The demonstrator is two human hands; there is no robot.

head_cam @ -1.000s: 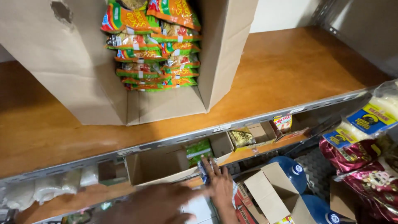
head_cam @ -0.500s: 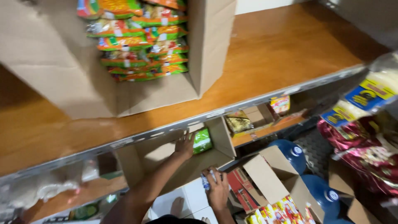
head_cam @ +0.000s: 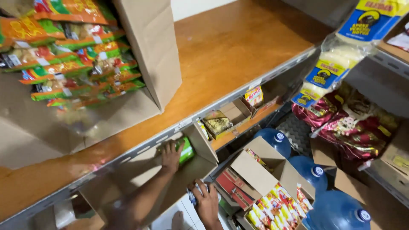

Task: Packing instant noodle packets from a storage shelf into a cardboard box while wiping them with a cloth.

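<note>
My left hand (head_cam: 170, 156) reaches into an open cardboard box (head_cam: 203, 144) on the lower shelf. Its fingers close around a green packet (head_cam: 187, 150) standing against the box's right wall. My right hand (head_cam: 207, 201) is lower, in front of the box, shut on a small blue and white packet (head_cam: 193, 195). The inside of the box behind my left arm is mostly in shadow.
An orange wooden shelf (head_cam: 230, 55) with a metal edge carries a big carton (head_cam: 149, 47) of green and orange snack packets. Small boxes with packets (head_cam: 218, 123) sit on the lower shelf. Below are blue water bottles (head_cam: 313, 170), an open box of packets (head_cam: 272, 204) and hanging bags (head_cam: 353, 123).
My left hand has moved right inside the box onto the green packet. My right hand stays low with its packet. The view has shifted closer and to the right.
</note>
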